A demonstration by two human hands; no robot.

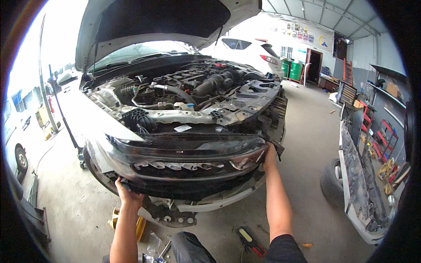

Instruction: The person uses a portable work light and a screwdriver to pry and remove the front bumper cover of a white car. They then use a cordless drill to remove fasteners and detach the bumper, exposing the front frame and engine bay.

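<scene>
A large headlight (pixel 188 158) with a dark, glossy lens spans the front corner of a white car (pixel 94 118). My left hand (pixel 128 196) grips its lower left end, with the thumb up on the edge and the other fingers hidden underneath. At the opposite end, my right hand (pixel 270 158) is wrapped round the headlight's side, its fingers mostly out of sight behind it. The bumper cover is off the car, and metal brackets (pixel 171 217) show below the light. Whether the headlight touches its mount cannot be seen.
Above the exposed engine (pixel 188 87) the hood (pixel 153 17) stands raised. A removed bumper (pixel 357 188) and a tire (pixel 332 177) are at right. On the floor near my knee lie a work light (pixel 250 241), a yellow object (pixel 140 228) and a wrench (pixel 165 249).
</scene>
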